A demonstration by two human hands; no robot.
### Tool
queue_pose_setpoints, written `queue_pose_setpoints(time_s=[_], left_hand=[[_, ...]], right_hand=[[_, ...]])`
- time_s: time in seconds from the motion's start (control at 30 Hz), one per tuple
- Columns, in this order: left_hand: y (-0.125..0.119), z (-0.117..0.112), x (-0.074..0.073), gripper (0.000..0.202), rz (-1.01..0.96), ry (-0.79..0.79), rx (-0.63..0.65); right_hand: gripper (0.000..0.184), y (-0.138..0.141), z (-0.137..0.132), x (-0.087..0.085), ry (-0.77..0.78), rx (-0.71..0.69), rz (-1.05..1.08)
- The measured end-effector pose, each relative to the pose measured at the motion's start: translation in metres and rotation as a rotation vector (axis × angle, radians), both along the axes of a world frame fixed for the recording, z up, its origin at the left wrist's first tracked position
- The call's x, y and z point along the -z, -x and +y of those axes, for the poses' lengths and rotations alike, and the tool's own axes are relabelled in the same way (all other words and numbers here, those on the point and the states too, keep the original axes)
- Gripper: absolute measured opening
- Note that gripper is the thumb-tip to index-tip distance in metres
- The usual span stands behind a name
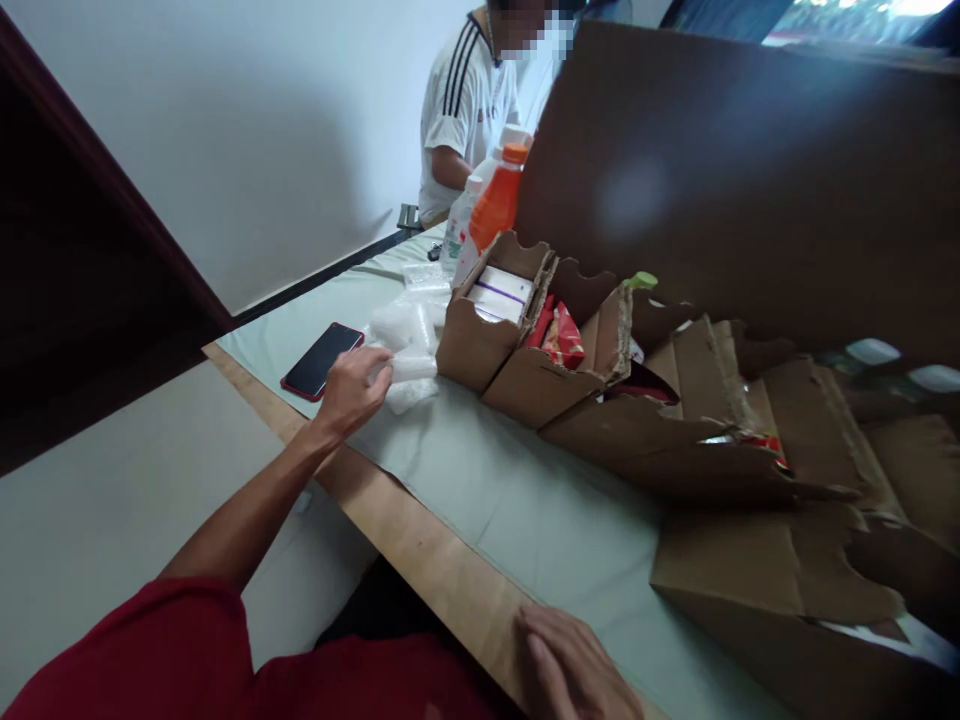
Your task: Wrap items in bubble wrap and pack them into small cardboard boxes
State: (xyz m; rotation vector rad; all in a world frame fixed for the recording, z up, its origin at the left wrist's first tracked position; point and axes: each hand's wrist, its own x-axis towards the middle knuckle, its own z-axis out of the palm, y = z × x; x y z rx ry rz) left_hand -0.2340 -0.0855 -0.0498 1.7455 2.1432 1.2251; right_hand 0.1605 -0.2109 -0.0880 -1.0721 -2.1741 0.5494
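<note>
My left hand reaches out over the table and is closed on a piece of clear plastic wrap, just left of a row of open brown cardboard boxes. The nearest box holds white cartons; the one beside it holds red packets. A dark phone with a red rim lies right beside that hand. My right hand rests flat on the table's near edge, fingers stretched out, holding nothing.
A pale green mat covers the wooden table. A tall brown cardboard flap rises at the right. An orange bottle and white bottles stand at the far end. Another person in a white striped shirt sits beyond them.
</note>
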Motion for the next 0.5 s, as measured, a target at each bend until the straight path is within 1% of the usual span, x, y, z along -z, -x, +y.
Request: queue_pose_setpoints(time_s=[0.03,0.1,0.13,0.17,0.23,0.27,0.3,0.33,0.37,0.43,0.5], left_hand=[[-0.009,-0.015,-0.003,0.023,-0.111,-0.015,0.020],[-0.033,-0.043,-0.006,0.024,-0.524,-0.024,0.103],[-0.049,-0.055,-0.005,0.024,-0.749,-0.007,0.144],[-0.066,-0.065,-0.002,0.025,-0.954,0.021,0.173],[-0.103,-0.080,0.008,0.029,-1.241,0.109,0.200],[-0.121,-0.086,0.014,0.031,-1.343,0.164,0.212],[-0.137,-0.091,0.020,0.033,-1.414,0.220,0.227],[-0.150,-0.095,0.025,0.034,-1.449,0.277,0.249],[-0.162,-0.099,0.029,0.034,-1.444,0.327,0.272],[-0.176,-0.105,0.032,0.030,-1.318,0.362,0.317],[-0.184,-0.108,0.029,0.021,-1.082,0.286,0.377]], right_hand=[[0.019,0.002,0.005,-0.005,0.067,0.042,0.026],[0.026,0.011,0.015,-0.012,0.242,0.116,0.104],[0.035,0.017,0.020,-0.015,0.339,0.125,0.171],[0.049,0.024,0.025,-0.016,0.433,0.109,0.258],[0.077,0.036,0.032,-0.017,0.589,0.041,0.466],[0.085,0.041,0.034,-0.017,0.645,0.018,0.560],[0.088,0.043,0.036,-0.017,0.690,0.013,0.624],[0.083,0.043,0.036,-0.018,0.728,0.027,0.651],[0.074,0.042,0.035,-0.018,0.747,0.052,0.654],[0.048,0.036,0.030,-0.018,0.725,0.138,0.642],[0.030,0.026,0.024,-0.017,0.621,0.258,0.650]])
